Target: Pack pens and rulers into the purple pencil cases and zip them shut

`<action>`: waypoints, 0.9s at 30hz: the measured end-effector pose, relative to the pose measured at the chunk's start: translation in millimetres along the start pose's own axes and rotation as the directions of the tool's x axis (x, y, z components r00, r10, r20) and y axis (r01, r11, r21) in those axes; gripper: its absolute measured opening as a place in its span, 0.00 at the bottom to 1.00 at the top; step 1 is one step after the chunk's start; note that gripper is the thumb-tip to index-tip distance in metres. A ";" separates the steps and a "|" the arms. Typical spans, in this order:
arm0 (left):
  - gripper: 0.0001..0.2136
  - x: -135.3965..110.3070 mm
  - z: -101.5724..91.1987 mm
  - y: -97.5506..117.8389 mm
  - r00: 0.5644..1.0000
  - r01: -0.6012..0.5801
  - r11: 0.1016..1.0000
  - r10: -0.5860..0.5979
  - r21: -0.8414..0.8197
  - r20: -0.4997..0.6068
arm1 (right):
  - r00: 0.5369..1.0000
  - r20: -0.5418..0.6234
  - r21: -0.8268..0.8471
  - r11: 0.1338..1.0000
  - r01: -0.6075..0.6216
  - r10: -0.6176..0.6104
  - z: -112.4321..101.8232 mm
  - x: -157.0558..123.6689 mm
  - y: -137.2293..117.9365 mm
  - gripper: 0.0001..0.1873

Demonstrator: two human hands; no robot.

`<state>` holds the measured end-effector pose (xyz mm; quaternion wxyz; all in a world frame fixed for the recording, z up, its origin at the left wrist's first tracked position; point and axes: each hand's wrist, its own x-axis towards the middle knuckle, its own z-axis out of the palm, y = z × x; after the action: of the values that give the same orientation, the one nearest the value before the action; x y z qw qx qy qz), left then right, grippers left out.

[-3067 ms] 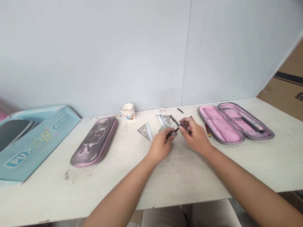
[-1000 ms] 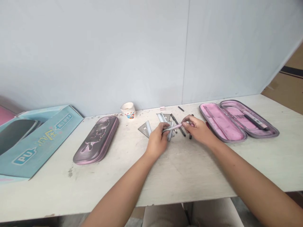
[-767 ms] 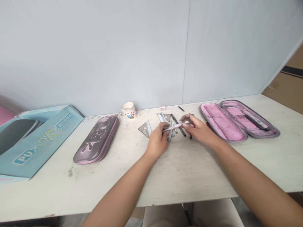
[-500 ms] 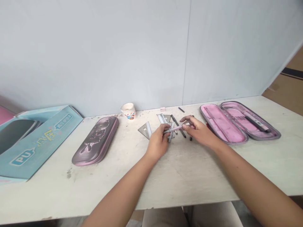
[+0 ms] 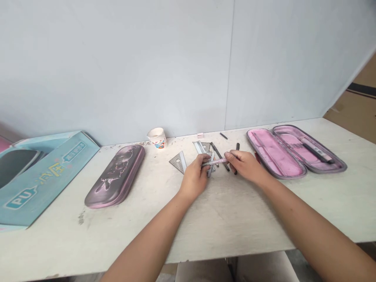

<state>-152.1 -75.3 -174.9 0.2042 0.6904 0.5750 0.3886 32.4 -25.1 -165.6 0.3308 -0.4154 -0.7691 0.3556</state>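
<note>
The person's left hand (image 5: 194, 179) and right hand (image 5: 246, 166) both close their fingers narrowly on a thin pink pen (image 5: 217, 161), one at each end, just over grey triangular plastic rulers (image 5: 178, 163) on a white table (image 5: 235, 219).

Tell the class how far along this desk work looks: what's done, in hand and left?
Done: a dark pen lies in the open pink pencil case. In hand: the left hand and right hand hold a slim pink pen. Left: a triangular set square and a black pen lie loose on the table.

1 head-worn camera, facing forward and down, near the table (image 5: 235, 219)
</note>
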 end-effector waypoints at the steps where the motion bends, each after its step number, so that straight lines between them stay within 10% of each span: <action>1: 0.12 0.1 0.0 0.0 1.000 0.000 1.000 0.000 -0.002 0.001 | 1.000 0.009 0.022 1.000 0.015 -0.015 -0.2 -0.2 -0.4 0.17; 13: 0.12 0.1 0.0 -2.5 1.000 0.006 0.999 -0.006 -0.031 0.002 | 0.998 0.054 0.163 0.987 0.001 -0.010 0.5 0.2 3.9 0.14; 27: 0.12 -0.2 -1.3 -1.6 1.000 0.007 1.000 -0.007 0.008 0.008 | 0.999 -0.036 -0.083 0.996 0.016 -0.020 0.0 -0.8 0.0 0.20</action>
<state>-154.1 -75.3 -175.3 0.2050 0.6909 0.5782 0.3826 32.8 -25.8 -165.8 0.3305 -0.4284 -0.7807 0.3126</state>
